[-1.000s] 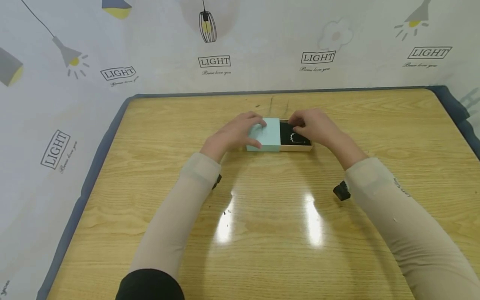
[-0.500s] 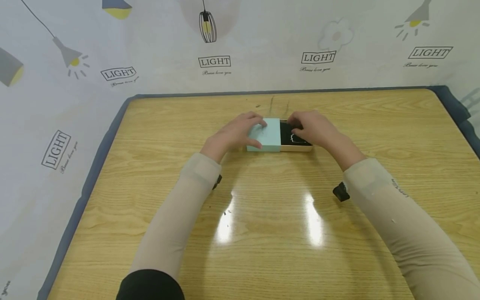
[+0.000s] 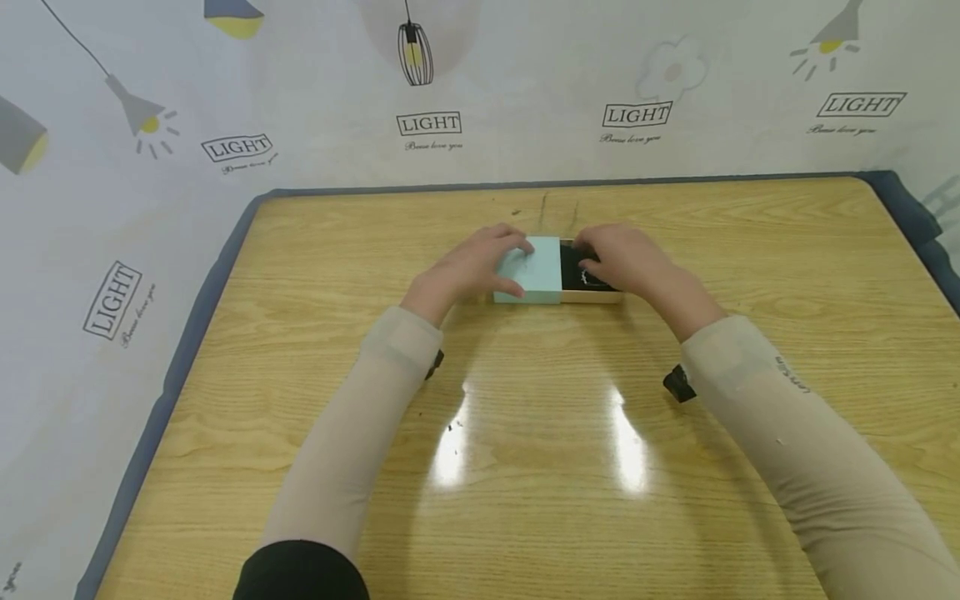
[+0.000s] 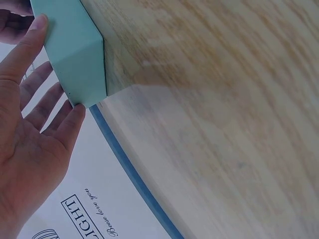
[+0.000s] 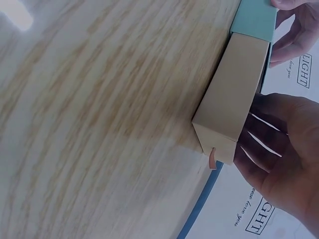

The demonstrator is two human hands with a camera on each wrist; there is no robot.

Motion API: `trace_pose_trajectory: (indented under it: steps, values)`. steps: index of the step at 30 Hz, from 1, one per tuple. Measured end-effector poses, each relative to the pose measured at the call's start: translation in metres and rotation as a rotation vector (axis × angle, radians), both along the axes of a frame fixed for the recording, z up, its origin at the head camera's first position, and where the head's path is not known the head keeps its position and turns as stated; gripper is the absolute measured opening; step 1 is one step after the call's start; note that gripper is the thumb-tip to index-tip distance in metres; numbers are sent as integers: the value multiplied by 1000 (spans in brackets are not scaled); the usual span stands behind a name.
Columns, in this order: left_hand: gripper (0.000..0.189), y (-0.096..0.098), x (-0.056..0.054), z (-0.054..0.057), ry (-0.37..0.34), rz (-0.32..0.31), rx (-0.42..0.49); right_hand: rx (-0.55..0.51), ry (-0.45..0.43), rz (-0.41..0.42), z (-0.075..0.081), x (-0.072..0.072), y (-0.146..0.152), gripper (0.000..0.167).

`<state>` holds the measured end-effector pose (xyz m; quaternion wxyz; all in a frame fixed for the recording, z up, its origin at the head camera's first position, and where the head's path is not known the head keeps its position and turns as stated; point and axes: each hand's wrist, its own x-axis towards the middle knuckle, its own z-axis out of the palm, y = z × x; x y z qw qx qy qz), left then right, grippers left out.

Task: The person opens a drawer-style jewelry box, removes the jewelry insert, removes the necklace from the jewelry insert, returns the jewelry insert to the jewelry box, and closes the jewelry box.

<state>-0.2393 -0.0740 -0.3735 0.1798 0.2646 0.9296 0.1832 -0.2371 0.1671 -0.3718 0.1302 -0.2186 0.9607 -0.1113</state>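
Note:
A small gift box lies on the table, its tan drawer [image 3: 591,297] pulled partly out to the right from a mint-green sleeve [image 3: 542,271]. My left hand [image 3: 471,267] holds the sleeve at its left end, thumb at the front and fingers over the top and back. Inside the drawer, on a black lining [image 3: 570,257], a silvery chain [image 3: 589,280] is partly covered by my right hand [image 3: 628,260]. That hand's fingertips dip into the drawer, and I cannot tell whether they pinch the chain. In the right wrist view a short ribbon tab [image 5: 213,160] hangs from the drawer's end.
A wood-grain table [image 3: 525,500] with a blue-grey edge band [image 3: 202,287] runs under the box. Behind it and along the left is a white covering [image 3: 517,58] printed with lamps and lettering. Bright reflections lie on the near tabletop.
My right hand has shifted slightly left and toward me over the drawer, covering more of the chain. The left hand and the box have stayed in place.

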Motion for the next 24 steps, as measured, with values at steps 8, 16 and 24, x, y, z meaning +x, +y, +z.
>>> trace_pose_trajectory:
  steps: [8,16,24]
  values:
    - [70,0,-1,-2,3,-4,6,79,53,3,-5,2,-5,41]
    - [70,1,-1,-1,2,-4,1,123,104,7,-10,3,-9,43]
    - [70,1,-2,-2,10,-8,-4,133,156,20,-13,4,-11,41]
